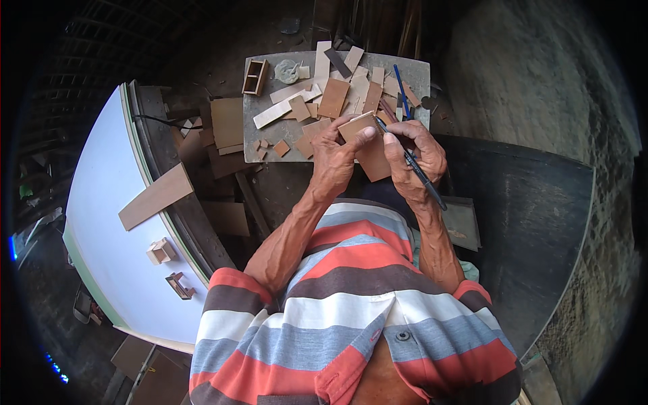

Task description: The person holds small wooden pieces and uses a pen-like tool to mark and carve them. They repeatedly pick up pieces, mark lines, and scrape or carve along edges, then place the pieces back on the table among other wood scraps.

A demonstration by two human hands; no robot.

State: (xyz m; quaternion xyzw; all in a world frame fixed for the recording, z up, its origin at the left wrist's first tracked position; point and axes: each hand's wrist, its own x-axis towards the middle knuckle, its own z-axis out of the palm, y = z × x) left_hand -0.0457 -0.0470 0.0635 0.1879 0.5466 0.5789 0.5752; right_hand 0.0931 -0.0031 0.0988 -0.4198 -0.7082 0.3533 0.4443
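My left hand (335,154) is closed on a thin brown wooden board (375,159), thumb on its face and fingers at the far left edge. A paler strip of wood (358,123) lies along the board's upper edge under that grip; whether it is joined to the board cannot be seen. My right hand (420,160) pinches a black pen (426,181), whose tip meets the board near its upper right corner. Both hands are in front of a low worktable (273,156) scattered with small flat wood pieces (334,98).
A small two-part wooden box (255,77), a crumpled clear plastic bag (286,70) and a blue pencil-like stick (403,88) are on the worktable. To the left, a white panel (108,202) bears a brown plank (156,196) and two little wooden frames (160,251). A dark board (520,202) stands at right.
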